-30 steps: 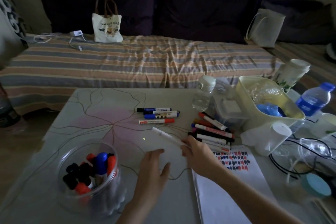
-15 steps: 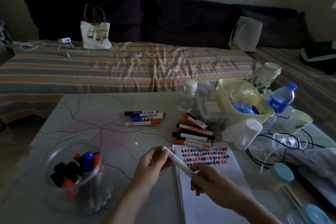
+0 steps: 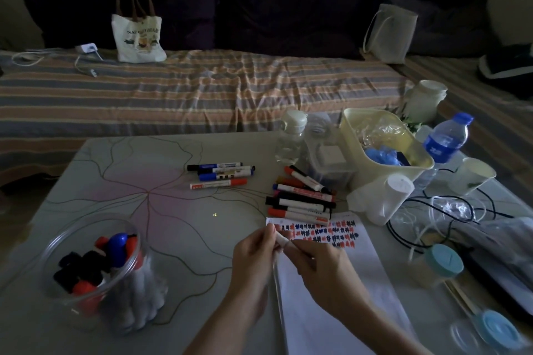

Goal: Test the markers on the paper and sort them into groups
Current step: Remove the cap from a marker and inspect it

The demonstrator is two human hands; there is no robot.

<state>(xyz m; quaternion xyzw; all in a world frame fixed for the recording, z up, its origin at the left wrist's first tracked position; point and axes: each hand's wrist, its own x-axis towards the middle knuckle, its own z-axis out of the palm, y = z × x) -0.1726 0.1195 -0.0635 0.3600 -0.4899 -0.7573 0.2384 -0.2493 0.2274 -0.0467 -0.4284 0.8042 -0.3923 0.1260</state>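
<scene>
- Both hands meeting over the top of the paper (image 3: 340,297), toward the desk's (image 3: 173,239) near edge; white marker (image 3: 281,240) pinched between them.
- Left hand (image 3: 253,256) gripping one end with fingertips, right hand (image 3: 320,265) curled round the other; cap on or off impossible to tell.
- Probably uncapping for a test stroke below the rows of red, blue and black scribbles.
- Risk: sudden release of a tight cap, jerking the tip across existing marks or onto the desk.
- Risk: loose cap dropped and rolling into the marker pile (image 3: 300,199) just beyond the paper, muddling tested with untested.
- Risk: right elbow swinging near the bottles and cables along the right edge.
- Four markers (image 3: 220,174) lined up mid-desk; clear jar (image 3: 98,271) of more by the near left corner.
</scene>
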